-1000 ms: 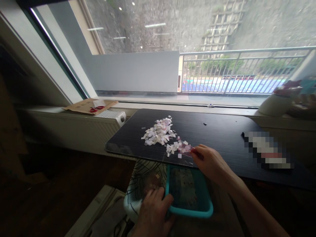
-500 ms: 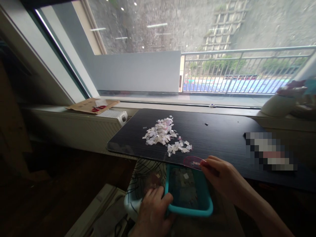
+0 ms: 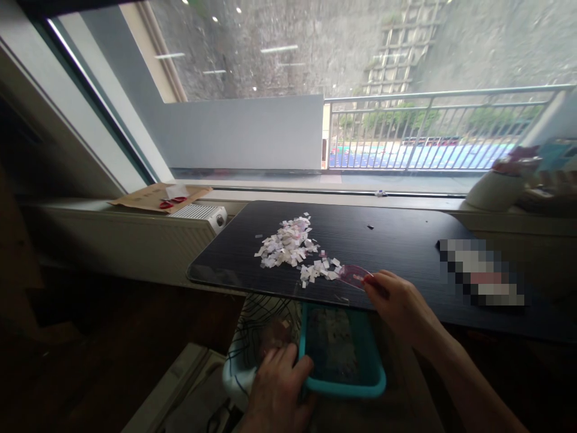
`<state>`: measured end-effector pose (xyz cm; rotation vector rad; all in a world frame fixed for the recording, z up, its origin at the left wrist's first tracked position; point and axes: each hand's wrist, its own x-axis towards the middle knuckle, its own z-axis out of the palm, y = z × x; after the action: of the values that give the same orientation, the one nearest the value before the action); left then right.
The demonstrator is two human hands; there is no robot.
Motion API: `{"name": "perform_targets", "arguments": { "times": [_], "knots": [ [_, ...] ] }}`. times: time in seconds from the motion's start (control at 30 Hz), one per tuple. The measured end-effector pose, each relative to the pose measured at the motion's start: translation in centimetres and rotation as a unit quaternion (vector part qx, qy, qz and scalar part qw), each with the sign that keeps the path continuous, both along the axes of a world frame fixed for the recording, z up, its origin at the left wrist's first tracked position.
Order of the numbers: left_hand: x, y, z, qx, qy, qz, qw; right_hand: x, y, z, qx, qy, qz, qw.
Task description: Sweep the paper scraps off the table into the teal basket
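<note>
White paper scraps [image 3: 288, 242] lie heaped on the dark tabletop, with a smaller cluster [image 3: 319, 270] nearer the front edge. My right hand [image 3: 391, 294] is closed around the handle of a pink see-through scoop [image 3: 354, 275], its rounded end touching the right side of that cluster. Below the table edge is a turquoise plastic bin [image 3: 377, 377] with pale bits in its bottom. My left hand [image 3: 282, 376] grips the bin's left rim, thumb inside; its other fingertips are partly lost in shadow beside a pale container [image 3: 237, 379] with a black-lined liner.
The dark table [image 3: 396, 240] reaches the window sill. At left, red-handled scissors [image 3: 174, 202] rest on brown paper [image 3: 135, 197] above a white radiator [image 3: 148, 240]. A blurred-out flat object [image 3: 480, 273] lies at the table's right. A pale figure [image 3: 487, 186] stands on the sill.
My right hand has lifted the scoop from above the bin's far edge up onto the tabletop, against the small cluster. My left hand stays on the bin's rim. The view has shifted slightly.
</note>
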<state>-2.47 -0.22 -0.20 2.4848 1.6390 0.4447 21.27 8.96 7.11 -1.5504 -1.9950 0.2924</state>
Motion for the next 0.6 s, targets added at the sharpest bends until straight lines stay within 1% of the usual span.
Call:
{"name": "perform_targets", "arguments": {
  "times": [0.07, 0.2, 0.23, 0.37, 0.5, 0.6],
  "knots": [
    [0.1, 0.0, 0.0, -0.002, 0.000, -0.001, 1.000, -0.3, 0.6, -0.1, 0.005, 0.005, -0.008, 1.000],
    [0.0, -0.1, -0.1, 0.001, 0.000, 0.006, 1.000, -1.2, 1.7, -0.7, -0.004, 0.045, 0.034, 0.998],
    [0.0, -0.1, -0.1, 0.002, -0.002, 0.006, 1.000, -1.2, 1.8, -0.9, -0.006, 0.054, 0.035, 0.998],
    [-0.2, 0.1, -0.3, 0.006, -0.011, -0.001, 1.000, -0.9, 2.0, -1.5, -0.017, 0.063, -0.003, 0.998],
    [-0.1, 0.1, -0.4, 0.007, -0.009, 0.002, 1.000, -0.8, 1.8, -1.7, -0.034, 0.085, 0.031, 0.995],
    [0.0, -0.1, -0.5, 0.013, -0.010, 0.001, 1.000, -1.1, 1.9, -1.7, -0.031, 0.101, 0.028, 0.994]
  ]
}}
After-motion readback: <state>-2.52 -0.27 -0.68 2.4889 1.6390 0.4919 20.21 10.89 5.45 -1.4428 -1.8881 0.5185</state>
